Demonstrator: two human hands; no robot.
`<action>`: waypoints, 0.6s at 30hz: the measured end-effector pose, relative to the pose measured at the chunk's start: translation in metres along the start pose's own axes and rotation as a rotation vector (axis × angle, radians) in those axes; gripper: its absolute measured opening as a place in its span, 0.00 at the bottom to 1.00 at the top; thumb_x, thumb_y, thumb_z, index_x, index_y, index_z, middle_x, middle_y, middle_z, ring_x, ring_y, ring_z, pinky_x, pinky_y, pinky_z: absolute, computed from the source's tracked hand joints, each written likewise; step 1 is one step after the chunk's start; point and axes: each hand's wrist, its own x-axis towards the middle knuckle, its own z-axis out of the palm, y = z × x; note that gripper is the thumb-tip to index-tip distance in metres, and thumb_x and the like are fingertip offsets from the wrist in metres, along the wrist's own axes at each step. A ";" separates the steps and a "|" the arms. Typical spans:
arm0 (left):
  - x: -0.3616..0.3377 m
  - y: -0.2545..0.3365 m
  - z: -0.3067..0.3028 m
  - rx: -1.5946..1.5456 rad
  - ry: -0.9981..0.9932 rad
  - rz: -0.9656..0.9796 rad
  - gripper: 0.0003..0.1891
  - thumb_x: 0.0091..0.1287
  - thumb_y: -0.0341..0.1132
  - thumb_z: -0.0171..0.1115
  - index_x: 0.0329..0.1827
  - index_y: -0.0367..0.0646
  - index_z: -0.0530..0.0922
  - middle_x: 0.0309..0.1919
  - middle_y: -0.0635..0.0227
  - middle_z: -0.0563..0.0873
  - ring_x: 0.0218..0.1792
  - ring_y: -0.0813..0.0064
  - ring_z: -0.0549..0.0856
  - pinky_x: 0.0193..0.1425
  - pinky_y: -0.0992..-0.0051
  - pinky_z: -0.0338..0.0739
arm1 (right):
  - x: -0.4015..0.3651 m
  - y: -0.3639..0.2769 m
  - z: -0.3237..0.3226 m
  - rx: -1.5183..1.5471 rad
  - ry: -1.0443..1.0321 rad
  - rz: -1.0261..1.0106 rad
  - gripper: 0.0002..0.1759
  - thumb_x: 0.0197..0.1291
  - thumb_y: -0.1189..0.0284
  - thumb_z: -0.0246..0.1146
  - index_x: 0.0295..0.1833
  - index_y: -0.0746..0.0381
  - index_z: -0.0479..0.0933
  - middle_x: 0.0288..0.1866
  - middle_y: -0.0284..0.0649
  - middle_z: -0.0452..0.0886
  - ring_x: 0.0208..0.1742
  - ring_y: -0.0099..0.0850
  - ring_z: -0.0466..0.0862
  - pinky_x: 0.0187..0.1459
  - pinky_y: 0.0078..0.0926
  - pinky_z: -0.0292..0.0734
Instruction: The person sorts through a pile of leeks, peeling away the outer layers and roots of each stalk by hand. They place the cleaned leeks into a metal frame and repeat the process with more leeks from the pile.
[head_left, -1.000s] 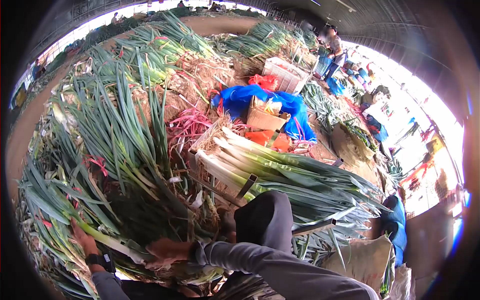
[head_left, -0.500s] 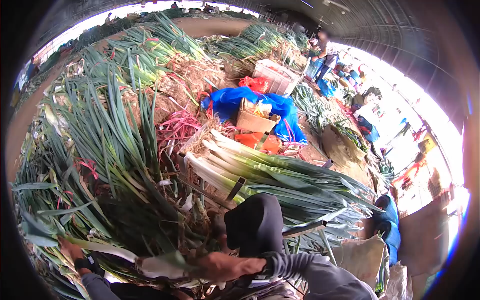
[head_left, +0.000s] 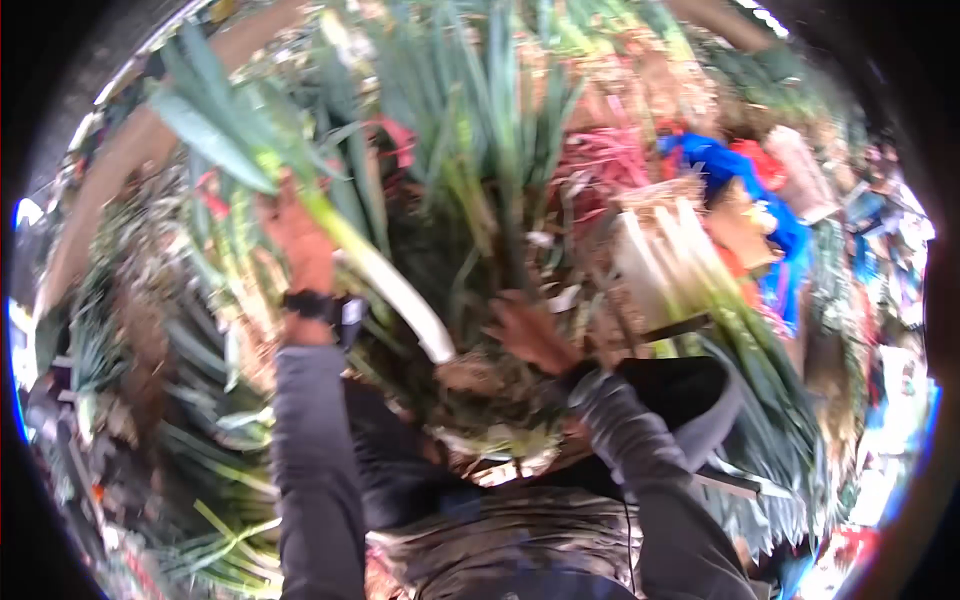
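My left hand (head_left: pixel 300 240), a dark band on its wrist, is wrapped round a leek (head_left: pixel 395 290) near where its green leaves begin. The leek slants: its leaves point up to the left, and its white root end hangs down to the right over my lap. My right hand (head_left: pixel 535 332) holds nothing that I can see; its fingers are apart and somewhat blurred, a short way right of the leek's white end. Under both hands lies a dark heap of leaves and root scraps (head_left: pixel 490 395).
Trimmed leeks (head_left: pixel 690 260) lie in a metal-barred rack to the right, beside my knee. Beyond them are a cardboard box (head_left: pixel 740 225) and blue sheeting (head_left: pixel 715 160). Pink ties (head_left: pixel 600 165) lie near untrimmed leeks (head_left: pixel 500 110) piled ahead.
My view has swung left and down. The left hand has raised the leek in front of me. My right hand has come away from the leek's white end, and its fingers have spread.
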 end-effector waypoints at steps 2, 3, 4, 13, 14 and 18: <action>0.026 -0.024 -0.054 0.362 -0.126 0.106 0.25 0.71 0.37 0.68 0.70 0.45 0.74 0.57 0.62 0.83 0.54 0.63 0.81 0.55 0.61 0.80 | -0.004 -0.028 -0.002 0.025 0.142 -0.041 0.15 0.72 0.66 0.61 0.58 0.63 0.80 0.46 0.53 0.84 0.45 0.45 0.86 0.46 0.37 0.82; 0.043 -0.043 -0.074 0.668 -0.255 0.233 0.25 0.71 0.37 0.67 0.70 0.45 0.75 0.59 0.60 0.83 0.57 0.62 0.81 0.57 0.61 0.79 | 0.000 -0.042 0.006 0.153 0.149 -0.066 0.18 0.71 0.64 0.62 0.59 0.64 0.79 0.48 0.54 0.84 0.47 0.44 0.86 0.48 0.37 0.82; 0.056 -0.056 -0.084 1.219 -0.395 0.520 0.24 0.71 0.38 0.67 0.69 0.46 0.76 0.61 0.59 0.83 0.60 0.60 0.80 0.60 0.60 0.79 | 0.005 -0.048 0.018 0.417 0.126 -0.091 0.21 0.70 0.61 0.63 0.61 0.65 0.78 0.50 0.54 0.84 0.49 0.44 0.86 0.50 0.37 0.82; 0.090 -0.065 -0.123 1.493 -0.310 0.865 0.29 0.72 0.41 0.68 0.72 0.36 0.73 0.56 0.52 0.88 0.54 0.56 0.88 0.57 0.63 0.84 | -0.036 -0.066 0.002 0.847 -0.037 0.196 0.48 0.61 0.54 0.75 0.80 0.61 0.60 0.75 0.50 0.67 0.78 0.48 0.65 0.79 0.40 0.59; 0.083 -0.061 -0.126 1.463 -0.331 0.832 0.30 0.72 0.41 0.69 0.72 0.34 0.72 0.55 0.52 0.89 0.52 0.56 0.89 0.55 0.64 0.85 | -0.046 -0.064 0.010 0.844 0.136 0.089 0.51 0.60 0.54 0.76 0.81 0.60 0.58 0.77 0.49 0.64 0.80 0.48 0.62 0.81 0.41 0.55; 0.086 -0.056 -0.147 1.576 -0.307 0.780 0.35 0.73 0.53 0.65 0.73 0.34 0.71 0.56 0.43 0.86 0.53 0.42 0.86 0.57 0.56 0.81 | -0.031 -0.068 0.000 1.070 0.268 0.017 0.49 0.62 0.57 0.76 0.81 0.59 0.58 0.71 0.44 0.69 0.72 0.39 0.69 0.74 0.35 0.64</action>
